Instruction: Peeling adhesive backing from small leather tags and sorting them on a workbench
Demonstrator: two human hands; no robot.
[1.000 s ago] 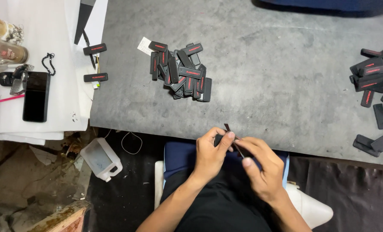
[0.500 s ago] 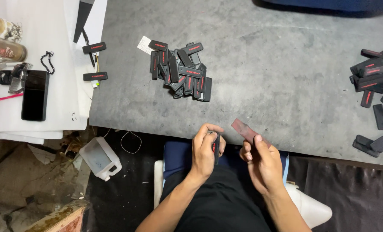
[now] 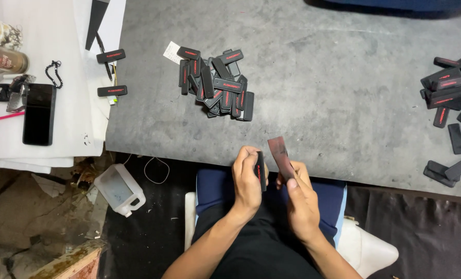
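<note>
Hands first, though the sweep starts at the far left: on the white sheet [image 3: 60, 129] lie a black phone [image 3: 39, 113], a bead cord [image 3: 55, 73], a glass [image 3: 0, 58] and two loose black tags [image 3: 111, 73]. Below the sheet, on the floor, sits a white jug [image 3: 119, 188].

Next comes the grey bench [image 3: 318, 77], with a heap of black tags [image 3: 215, 82] marked in red near its left end.

At the near edge of the bench, the left hand [image 3: 247, 178] is closed around a black tag [image 3: 260, 171], held on edge with its red marking towards the camera. Just beside it, the right hand [image 3: 300, 199] pinches a dark reddish strip [image 3: 280, 155] by its lower end, so that the strip stands up over the bench edge.

A second ago both hands were pressed together over one small dark piece; half a second ago they had come apart, the strip already free in the right hand. Now the gap has narrowed and the strip stands more upright (tag and strip are close but not touching). I take it that the strip has been peeled or split off the tag, so that this piece is partway through its handling.

At the far right lies a second pile of tags [image 3: 450, 93], with a few strays nearer the bench edge.
</note>
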